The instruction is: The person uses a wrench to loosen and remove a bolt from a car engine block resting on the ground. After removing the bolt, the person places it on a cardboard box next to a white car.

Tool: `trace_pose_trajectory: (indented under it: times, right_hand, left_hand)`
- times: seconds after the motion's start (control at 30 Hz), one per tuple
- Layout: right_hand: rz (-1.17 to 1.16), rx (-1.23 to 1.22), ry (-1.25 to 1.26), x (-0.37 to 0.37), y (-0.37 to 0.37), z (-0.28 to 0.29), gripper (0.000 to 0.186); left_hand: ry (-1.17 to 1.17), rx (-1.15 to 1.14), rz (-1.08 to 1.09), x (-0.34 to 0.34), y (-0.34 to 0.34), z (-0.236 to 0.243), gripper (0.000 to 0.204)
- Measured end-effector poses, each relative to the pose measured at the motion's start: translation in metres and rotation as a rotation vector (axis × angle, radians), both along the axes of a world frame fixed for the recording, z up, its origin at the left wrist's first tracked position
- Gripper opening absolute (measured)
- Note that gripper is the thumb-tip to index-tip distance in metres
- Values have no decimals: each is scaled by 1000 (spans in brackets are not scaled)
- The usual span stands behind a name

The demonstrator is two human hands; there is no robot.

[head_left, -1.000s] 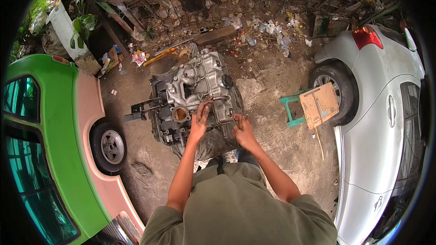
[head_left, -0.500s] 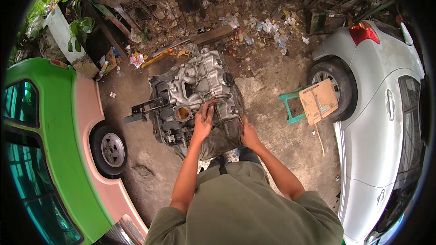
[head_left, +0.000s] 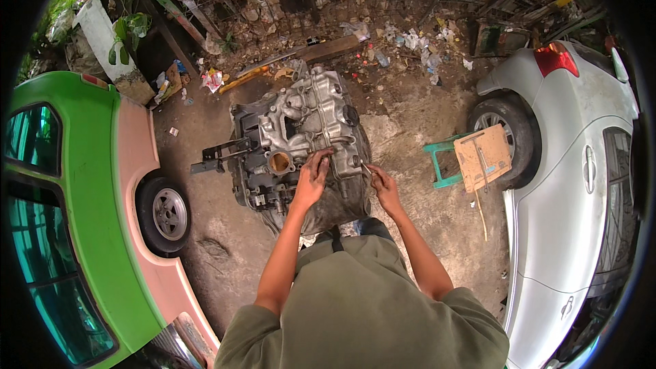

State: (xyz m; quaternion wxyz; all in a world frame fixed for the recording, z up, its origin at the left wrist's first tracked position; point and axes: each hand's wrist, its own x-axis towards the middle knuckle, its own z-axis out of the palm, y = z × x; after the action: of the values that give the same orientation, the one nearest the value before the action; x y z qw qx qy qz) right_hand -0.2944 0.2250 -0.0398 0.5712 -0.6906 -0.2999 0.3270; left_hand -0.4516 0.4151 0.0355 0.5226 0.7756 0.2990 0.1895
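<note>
A greasy car engine (head_left: 311, 119) with a silvery ribbed cover and a curved intake manifold stands on the ground in front of me. My left hand (head_left: 313, 176) lies on its near part with fingers stretched out, beside the round intake opening (head_left: 280, 162). At the near right corner of the cover, my right hand (head_left: 385, 193) is closed around a thin metal hand tool (head_left: 367, 166). The tool's far end reaches the cover's edge; its exact kind is too small to tell.
A green and pink car (head_left: 82, 198) stands at left, a silver car (head_left: 553, 232) at right. Next to the silver car's wheel is a green stool (head_left: 437, 164) with a tan board (head_left: 482, 156) against it. A wooden plank (head_left: 331, 48) and litter lie beyond the engine.
My right hand has moved slightly right and outward from the engine's side, and the thin tool shows more clearly. My left hand stays on the engine. The whole view has shifted slightly.
</note>
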Motion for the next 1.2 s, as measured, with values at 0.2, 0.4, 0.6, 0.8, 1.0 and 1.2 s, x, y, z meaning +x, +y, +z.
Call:
trace_pose_trajectory:
  times: [0.2,0.4,0.6,0.8,1.0,1.2]
  right_hand:
    - [-9,-24,157,11,4,5,24]
    - [64,-41,50,31,18,10,25]
    - [233,-137,80,60,32,4,26]
    - [231,-146,73,55,35,-7,26]
    - [297,-322,78,59,41,1,26]
    - [453,-256,-181,71,46,-3,20]
  left_hand:
    - [-67,244,43,3,-10,-14,30]
    - [-84,369,127,7,-15,-25,25]
    - [-68,329,199,9,-17,-28,21]
    - [-106,377,221,11,-16,-30,22]
    - [-68,299,242,12,-18,-28,21]
    - [-29,189,281,15,-21,-20,20]
